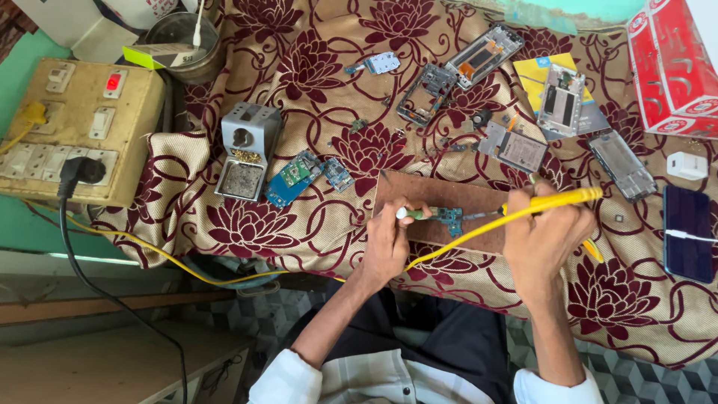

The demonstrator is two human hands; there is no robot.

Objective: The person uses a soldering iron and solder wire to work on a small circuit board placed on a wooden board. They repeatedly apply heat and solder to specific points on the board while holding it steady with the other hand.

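Right hand [544,241]: nearest, at five o'clock, fingers clamped on yellow soldering iron [553,202].
Brown board [441,196]: centre, under the work.
Left hand [389,243]: closed on green-handled tool [416,214].
Small circuit board [451,219]: on brown board, between hands.

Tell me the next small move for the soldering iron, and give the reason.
Probably ease the yellow soldering iron tip down onto the small blue circuit board. The right hand holds the iron angled toward the board, its tip seemingly at the board's edge, while the left hand steadies the board with a green-handled tool on the brown mat.
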